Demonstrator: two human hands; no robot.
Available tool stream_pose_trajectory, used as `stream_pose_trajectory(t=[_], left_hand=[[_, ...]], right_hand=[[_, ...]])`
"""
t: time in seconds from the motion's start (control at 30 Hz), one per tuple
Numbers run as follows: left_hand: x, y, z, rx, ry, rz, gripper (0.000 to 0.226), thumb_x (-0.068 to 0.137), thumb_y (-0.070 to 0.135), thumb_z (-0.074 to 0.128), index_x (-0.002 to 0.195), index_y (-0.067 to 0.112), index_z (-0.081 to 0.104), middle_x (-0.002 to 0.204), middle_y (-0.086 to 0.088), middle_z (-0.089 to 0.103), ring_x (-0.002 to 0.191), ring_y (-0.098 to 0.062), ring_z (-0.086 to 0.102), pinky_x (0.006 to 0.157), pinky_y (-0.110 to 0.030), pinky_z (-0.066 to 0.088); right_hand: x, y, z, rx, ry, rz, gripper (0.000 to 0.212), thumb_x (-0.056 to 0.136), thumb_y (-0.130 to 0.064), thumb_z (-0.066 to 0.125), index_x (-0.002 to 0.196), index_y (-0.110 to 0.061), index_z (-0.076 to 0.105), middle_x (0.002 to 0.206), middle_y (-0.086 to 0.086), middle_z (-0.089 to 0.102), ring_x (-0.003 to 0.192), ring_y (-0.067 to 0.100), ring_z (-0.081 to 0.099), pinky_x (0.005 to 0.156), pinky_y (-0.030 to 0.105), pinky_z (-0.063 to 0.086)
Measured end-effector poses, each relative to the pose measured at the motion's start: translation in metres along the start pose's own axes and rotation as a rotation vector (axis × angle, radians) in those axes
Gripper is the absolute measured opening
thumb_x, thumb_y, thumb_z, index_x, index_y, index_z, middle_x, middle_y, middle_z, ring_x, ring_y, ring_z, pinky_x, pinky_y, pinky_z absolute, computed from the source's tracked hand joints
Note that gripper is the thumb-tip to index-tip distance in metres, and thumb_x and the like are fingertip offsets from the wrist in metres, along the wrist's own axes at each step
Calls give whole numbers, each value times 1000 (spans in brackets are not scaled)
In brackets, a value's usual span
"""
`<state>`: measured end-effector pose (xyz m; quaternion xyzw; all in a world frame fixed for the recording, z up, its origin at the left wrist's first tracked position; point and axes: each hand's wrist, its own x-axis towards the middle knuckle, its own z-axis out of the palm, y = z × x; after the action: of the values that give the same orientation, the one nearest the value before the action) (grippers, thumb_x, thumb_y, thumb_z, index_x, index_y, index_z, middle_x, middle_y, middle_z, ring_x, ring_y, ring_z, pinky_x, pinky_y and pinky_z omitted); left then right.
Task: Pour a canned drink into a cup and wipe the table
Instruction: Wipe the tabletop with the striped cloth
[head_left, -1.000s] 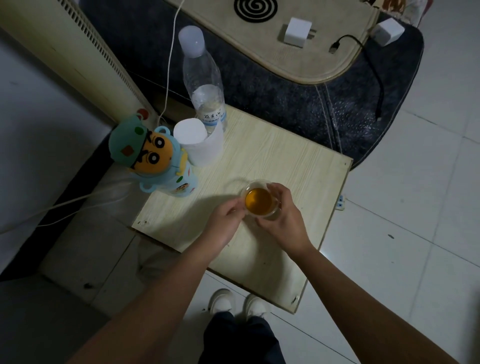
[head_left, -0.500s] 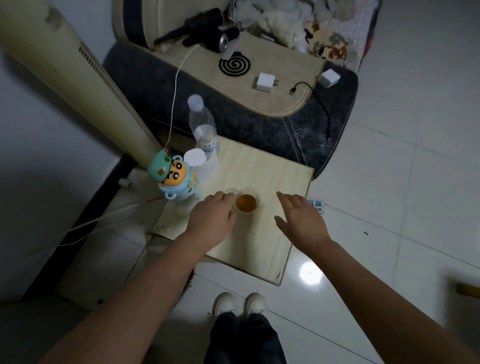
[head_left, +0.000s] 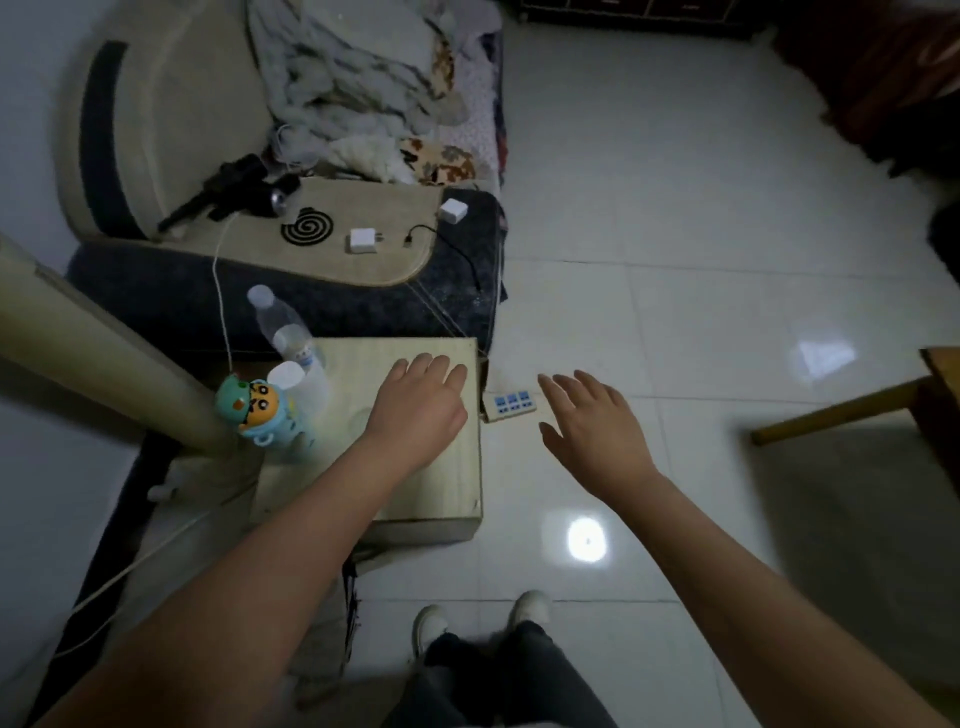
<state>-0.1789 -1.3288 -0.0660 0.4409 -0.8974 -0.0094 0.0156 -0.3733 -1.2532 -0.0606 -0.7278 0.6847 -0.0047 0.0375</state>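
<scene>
While left hand hovers flat over table | right hand beyond edge | both grips loose, empty

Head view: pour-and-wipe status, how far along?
Done: the pour can't be confirmed. Only a faint rim, likely the cup, shows beside the left hand, and no can is in view.
In hand: nothing. The left hand is open over the table and the right hand is open over the floor.
Left: wiping; no cloth is visible.
</scene>
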Motion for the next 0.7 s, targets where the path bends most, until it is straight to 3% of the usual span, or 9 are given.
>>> stream_pose_trajectory(t=[0.1, 0.33, 0.47, 0.63, 0.7], left_hand=[[4, 39, -9, -43, 40, 138, 43, 73, 27, 35, 90, 5, 69, 84, -11, 68, 76, -27, 65, 68, -34, 54], [12, 149, -19, -79, 85, 389, 44, 76, 30, 37, 97, 6, 67, 88, -10, 68, 80, -26, 64, 72, -35, 52], [-3, 221, -27, -63, 70, 511, 44, 74, 31, 37, 92, 6, 68, 85, -10, 68, 78, -27, 65, 69, -34, 52], [-33, 308, -27, -92, 56, 650, 31, 77, 21, 60, 102, 3, 64, 96, -15, 66, 89, -32, 62, 75, -40, 49], [-47, 343, -27, -105, 43, 729, 34, 81, 21, 59, 110, 3, 60, 105, -15, 64, 97, -32, 59, 81, -42, 46]], right_hand=[[-44, 20, -9, 27, 20, 137, 52, 81, -23, 65, 128, -6, 49, 124, 14, 59, 119, 36, 52, 93, 46, 44], [-163, 65, -26, 46, 15, 451, 55, 95, -32, 44, 144, -14, 26, 147, 8, 35, 138, 30, 25, 109, 41, 25], [-247, 83, -33, 34, 4, 619, 55, 96, -35, 41, 145, -16, 21, 149, 4, 31, 139, 26, 23, 110, 37, 24], [-353, 96, -29, 37, -22, 821, 55, 95, -37, 43, 143, -17, 25, 147, 3, 34, 138, 25, 25, 108, 37, 27], [-394, 97, -28, 47, -18, 906, 55, 94, -36, 45, 142, -16, 27, 146, 5, 36, 138, 27, 26, 108, 38, 28]])
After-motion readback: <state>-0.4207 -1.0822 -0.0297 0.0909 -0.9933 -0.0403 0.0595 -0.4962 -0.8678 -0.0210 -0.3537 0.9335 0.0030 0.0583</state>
